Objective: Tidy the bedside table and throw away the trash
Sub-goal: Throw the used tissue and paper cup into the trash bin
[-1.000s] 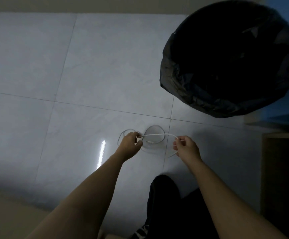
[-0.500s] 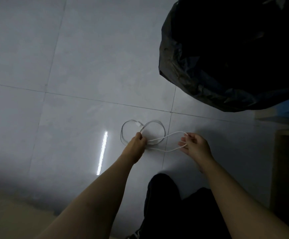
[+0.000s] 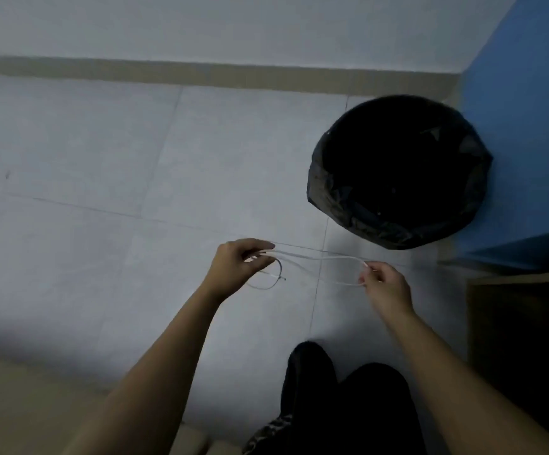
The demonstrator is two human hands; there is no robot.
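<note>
A thin white cable (image 3: pixel 319 262) is stretched in a long loop between my two hands above the pale tiled floor. My left hand (image 3: pixel 238 262) pinches one end of the loop, with a small curl and a plug end hanging just below it. My right hand (image 3: pixel 383 285) pinches the other end with its fingertips. A round bin lined with a black trash bag (image 3: pixel 397 172) stands on the floor beyond my right hand, against a blue wall; its inside is too dark to see.
A blue wall (image 3: pixel 525 142) rises at the right, with a dark wooden piece of furniture (image 3: pixel 525 323) below it at the right edge. A beige skirting strip (image 3: pixel 201 73) runs along the far wall. My dark-trousered legs (image 3: pixel 342 399) are at the bottom.
My hands have lifted and drawn apart, pulling the cable off the floor into a longer loop. The view has risen, so the bin now looks smaller and farther.
</note>
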